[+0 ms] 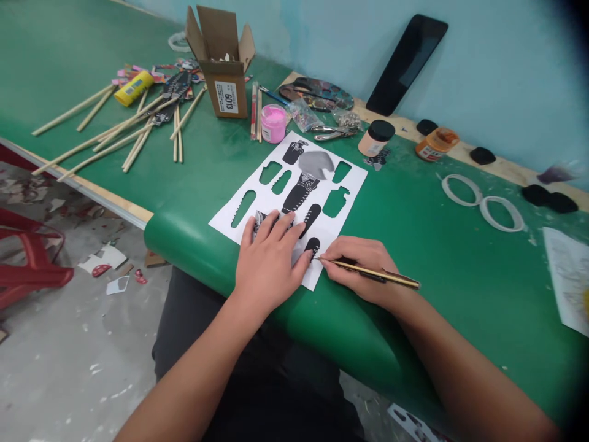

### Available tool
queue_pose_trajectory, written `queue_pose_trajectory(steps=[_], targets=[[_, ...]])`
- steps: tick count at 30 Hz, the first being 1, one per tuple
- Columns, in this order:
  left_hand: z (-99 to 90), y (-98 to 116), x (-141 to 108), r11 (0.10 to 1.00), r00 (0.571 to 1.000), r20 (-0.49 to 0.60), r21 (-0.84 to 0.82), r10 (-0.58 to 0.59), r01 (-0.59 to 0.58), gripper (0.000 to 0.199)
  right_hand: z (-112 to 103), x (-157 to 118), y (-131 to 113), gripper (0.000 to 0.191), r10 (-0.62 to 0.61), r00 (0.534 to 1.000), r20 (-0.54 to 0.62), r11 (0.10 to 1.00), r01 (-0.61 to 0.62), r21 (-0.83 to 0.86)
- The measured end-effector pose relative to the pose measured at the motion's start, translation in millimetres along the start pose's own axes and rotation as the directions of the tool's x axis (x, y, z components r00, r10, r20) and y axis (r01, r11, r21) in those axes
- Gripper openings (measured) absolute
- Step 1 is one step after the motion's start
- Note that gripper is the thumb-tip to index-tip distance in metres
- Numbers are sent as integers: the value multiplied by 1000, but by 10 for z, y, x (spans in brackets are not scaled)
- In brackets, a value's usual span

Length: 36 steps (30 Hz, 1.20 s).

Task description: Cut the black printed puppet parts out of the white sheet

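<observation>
A white paper sheet (322, 224) with black printed shapes and cut-out holes lies on the green table (437, 258) near its front edge. My left hand (269, 264) presses flat on the sheet's near part, fingers spread. My right hand (363, 267) holds a thin wooden-handled brush (377, 274), its tip touching a small black oval shape (312, 245) at the sheet's near corner. A grey painted shape (315, 163) sits at the sheet's far middle.
Behind the sheet stand a pink paint jar (273, 123), an open cardboard box (223, 61), a paint palette (317, 93), pliers (334, 131) and two jars (375, 137). Wooden sticks (115, 132) lie at left. Two white rings (483, 199) lie at right. A red stool (27, 258) stands on the floor.
</observation>
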<state>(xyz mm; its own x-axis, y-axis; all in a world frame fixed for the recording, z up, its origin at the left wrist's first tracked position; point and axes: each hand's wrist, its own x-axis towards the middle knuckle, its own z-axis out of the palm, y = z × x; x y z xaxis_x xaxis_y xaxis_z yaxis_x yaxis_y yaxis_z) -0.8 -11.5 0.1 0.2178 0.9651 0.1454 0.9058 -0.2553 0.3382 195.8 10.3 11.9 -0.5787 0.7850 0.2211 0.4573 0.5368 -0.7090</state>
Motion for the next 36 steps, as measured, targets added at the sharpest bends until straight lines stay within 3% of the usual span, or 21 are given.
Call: queue_pose_trajectory(steps=[3,6,9,13,17,21,28,36], targets=[[-6,-2,-3,1000,1000,10,5,7,-7,43,13,-14,9,9,51,998,-43,998,-50,23],[-12,-14,-9,1000,999,23,11,27,-28,45,22,-27,39,7,167,968,-185,985,-153,86],[-26,-69,2,997,996,48,4,81,-82,46,20,-35,76,3,127,960,-251,992,-123,31],[-97,-215,57,969,960,131,-26,248,-247,45,21,-67,56,5,41,984,-171,991,-62,-121],[-206,-329,80,963,960,102,32,262,-267,36,31,-121,-85,6,36,994,-103,979,-56,-194],[-240,-377,75,938,923,169,-44,345,-343,27,57,-121,-226,9,28,999,-38,996,-31,-78],[-200,-463,188,863,834,227,-179,504,-473,36,180,12,-236,9,106,991,-78,993,-101,58],[-242,-521,228,853,804,287,-212,521,-477,43,199,20,-175,11,69,997,-14,997,-69,35]])
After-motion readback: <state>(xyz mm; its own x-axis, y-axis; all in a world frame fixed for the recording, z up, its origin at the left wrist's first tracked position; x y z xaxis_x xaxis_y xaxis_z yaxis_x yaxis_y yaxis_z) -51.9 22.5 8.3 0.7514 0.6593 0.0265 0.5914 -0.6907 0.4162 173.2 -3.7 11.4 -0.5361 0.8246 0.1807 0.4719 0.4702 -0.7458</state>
